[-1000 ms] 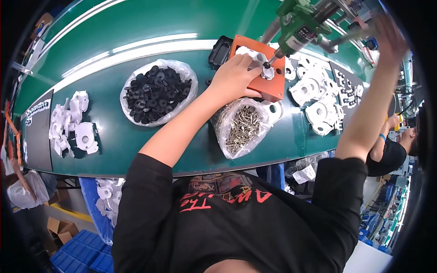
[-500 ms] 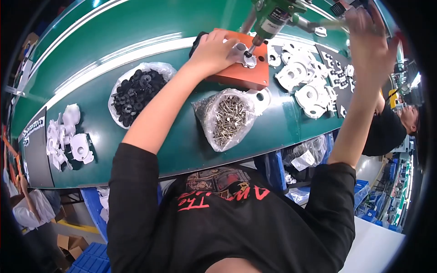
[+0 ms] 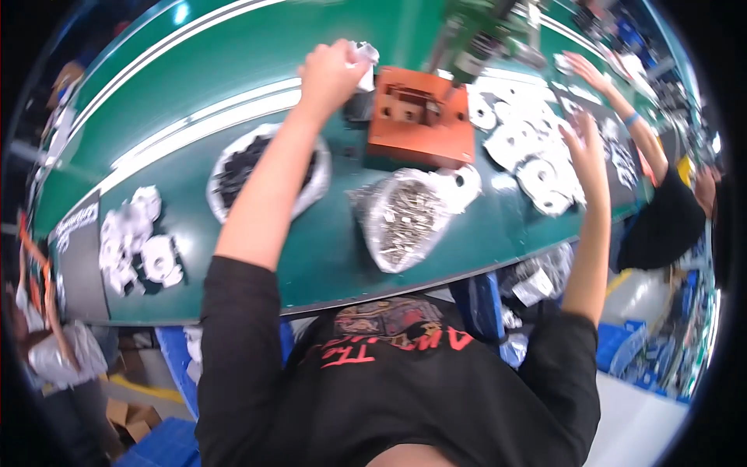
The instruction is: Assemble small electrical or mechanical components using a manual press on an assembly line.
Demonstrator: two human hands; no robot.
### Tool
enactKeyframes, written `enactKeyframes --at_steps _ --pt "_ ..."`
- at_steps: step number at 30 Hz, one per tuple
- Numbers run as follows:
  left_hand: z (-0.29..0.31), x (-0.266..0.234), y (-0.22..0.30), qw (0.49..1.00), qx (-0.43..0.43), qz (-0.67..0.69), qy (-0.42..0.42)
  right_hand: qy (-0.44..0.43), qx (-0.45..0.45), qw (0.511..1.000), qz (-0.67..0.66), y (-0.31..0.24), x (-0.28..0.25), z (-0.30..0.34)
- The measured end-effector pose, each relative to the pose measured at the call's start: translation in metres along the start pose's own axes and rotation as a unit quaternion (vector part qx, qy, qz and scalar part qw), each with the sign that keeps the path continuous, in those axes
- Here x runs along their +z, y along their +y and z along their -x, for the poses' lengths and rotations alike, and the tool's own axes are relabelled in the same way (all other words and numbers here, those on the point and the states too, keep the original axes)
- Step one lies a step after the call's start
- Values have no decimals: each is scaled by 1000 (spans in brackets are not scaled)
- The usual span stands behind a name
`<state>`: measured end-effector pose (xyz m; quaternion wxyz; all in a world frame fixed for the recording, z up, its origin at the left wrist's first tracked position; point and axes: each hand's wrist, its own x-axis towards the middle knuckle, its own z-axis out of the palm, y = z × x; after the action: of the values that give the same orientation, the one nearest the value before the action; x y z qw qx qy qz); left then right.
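Sitting just left of the far end of the orange rectangular block (image 3: pixel 424 134), a small white moulded-plastic part (image 3: pixel 366 56) is pinched in the left hand (image 3: pixel 331 74). Part blurred; its long axis can't be told. Relation that matters: block lies to the right and near side of that part, gap between them short, recess in the block's top left unfilled. Left hand is nearer the block's left side. Right hand (image 3: pixel 585 152) is held well apart to the right, fingers spread, nothing seen in it, beside the flat white plastic pieces (image 3: pixel 529 128); contact can't be told. Green metal machine head (image 3: pixel 471 54) is positioned at the block's far right.
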<state>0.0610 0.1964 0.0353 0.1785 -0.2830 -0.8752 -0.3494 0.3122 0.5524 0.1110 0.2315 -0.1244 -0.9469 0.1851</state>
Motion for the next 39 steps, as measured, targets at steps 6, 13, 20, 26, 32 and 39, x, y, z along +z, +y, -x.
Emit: enactKeyframes --at_steps 6,13,20,26,32,39 --pt "26 -28 -2 997 -56 47 -40 29 141 977 154 98 9 140" --pt "123 -178 -11 971 -237 -1 5 13 283 948 -143 115 31 172" --pt "314 -282 -139 880 -364 -293 82 223 278 925 -132 68 -5 166" --pt "332 -277 -155 875 -462 -98 102 208 210 879 -374 -28 15 128" --pt "268 -218 -90 908 -345 79 223 107 146 779 -600 -119 41 112" --pt "201 -139 76 882 -142 426 142 -96 -9 773 -627 -227 70 120"
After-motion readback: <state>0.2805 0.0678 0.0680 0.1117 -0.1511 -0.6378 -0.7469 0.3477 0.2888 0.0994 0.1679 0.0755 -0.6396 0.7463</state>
